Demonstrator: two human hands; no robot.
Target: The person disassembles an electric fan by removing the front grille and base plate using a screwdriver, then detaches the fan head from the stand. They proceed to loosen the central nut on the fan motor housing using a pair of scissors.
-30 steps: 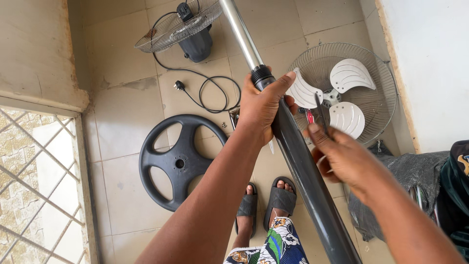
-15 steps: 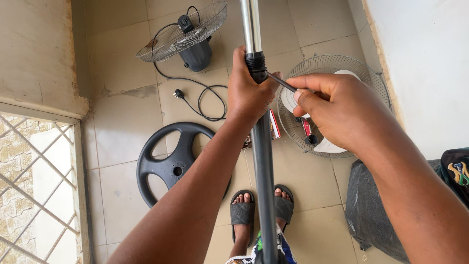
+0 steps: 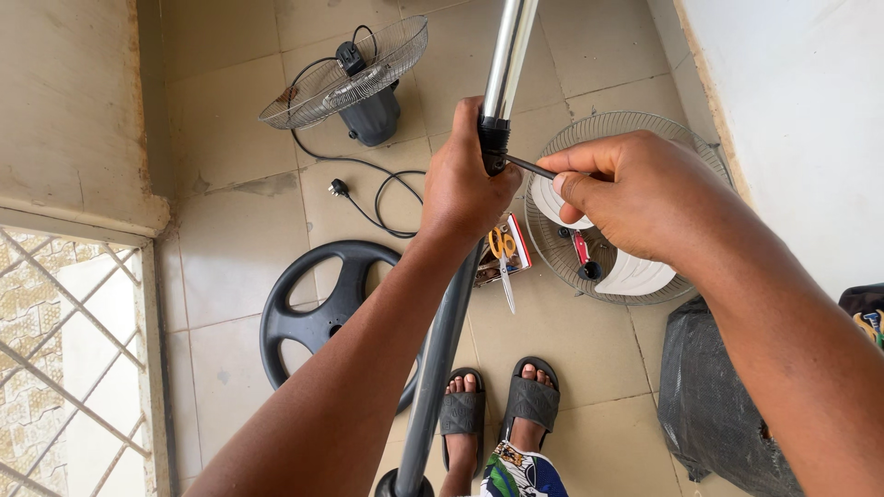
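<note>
The left hand (image 3: 465, 189) is wrapped tightly around a long dark grey fan stand pole (image 3: 442, 340), just below the black collar (image 3: 494, 138) where a shiny chrome inner tube (image 3: 509, 51) slides out toward the far side. The right hand (image 3: 635, 198) pinches a thin dark metal tool, probably a screwdriver (image 3: 529, 166), with its tip touching the collar from the right. By the look of it, the step in hand is working a small fastener at that collar; the next move would call for a steady pole and the tip kept seated squarely while it turns.

On the tiled floor (image 3: 239, 230) lie a round black plastic fan base (image 3: 318, 308) at near left, a grey motor housing with wire guard (image 3: 359, 74) at far left, its black cord and plug (image 3: 368, 184) trailing nearby, a wire guard holding white blades (image 3: 635, 267) at right, and yellow-handled scissors (image 3: 503, 253) in the middle.
</note>
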